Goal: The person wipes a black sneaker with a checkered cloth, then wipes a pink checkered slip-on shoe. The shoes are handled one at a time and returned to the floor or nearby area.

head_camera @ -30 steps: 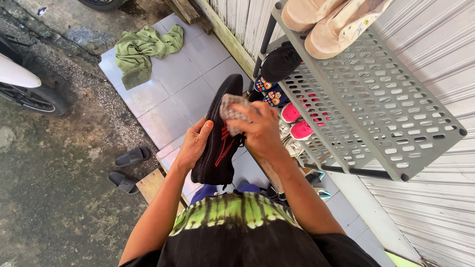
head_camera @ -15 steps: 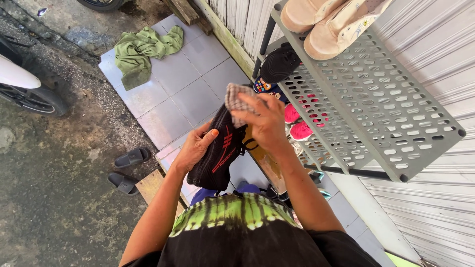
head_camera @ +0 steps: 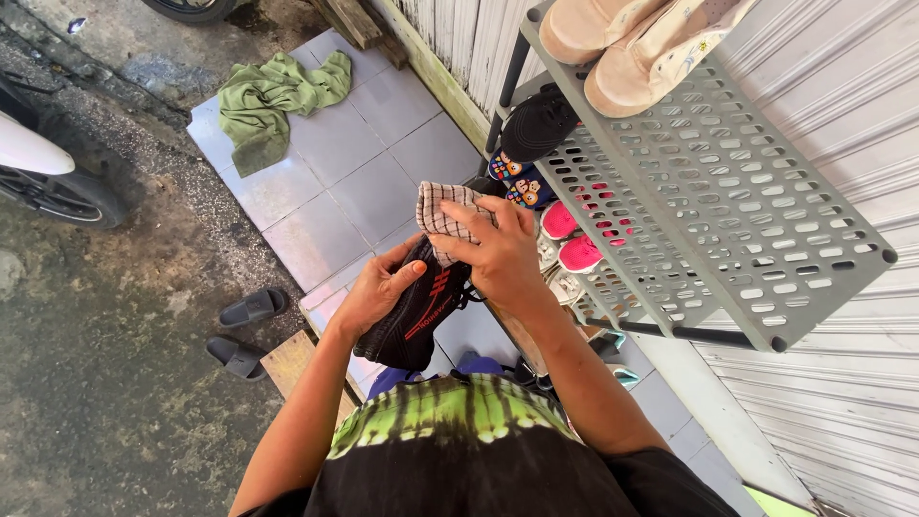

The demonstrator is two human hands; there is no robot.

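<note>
Starting at your far left, a scooter wheel (head_camera: 57, 191) sits on the stained concrete, and a pair of dark slides (head_camera: 241, 330) lies near the edge of the grey tiles (head_camera: 330, 191). A crumpled green cloth (head_camera: 273, 101) rests on those tiles further up. Your left hand (head_camera: 378, 287) cups the black sneaker with red stripes (head_camera: 416, 311) from its left side, fingers curled against the upper and thumb laid across it, so the shoe hangs in front of your chest above the tiles. Your right hand (head_camera: 493, 254) closes around a checked rag (head_camera: 445, 215), pinching it in a bunch and pressing it on the toe end of the sneaker. Just to the right stands a grey perforated shoe rack (head_camera: 728, 191), with beige shoes (head_camera: 622, 43) on top and pink shoes (head_camera: 570, 239) on a lower shelf.
</note>
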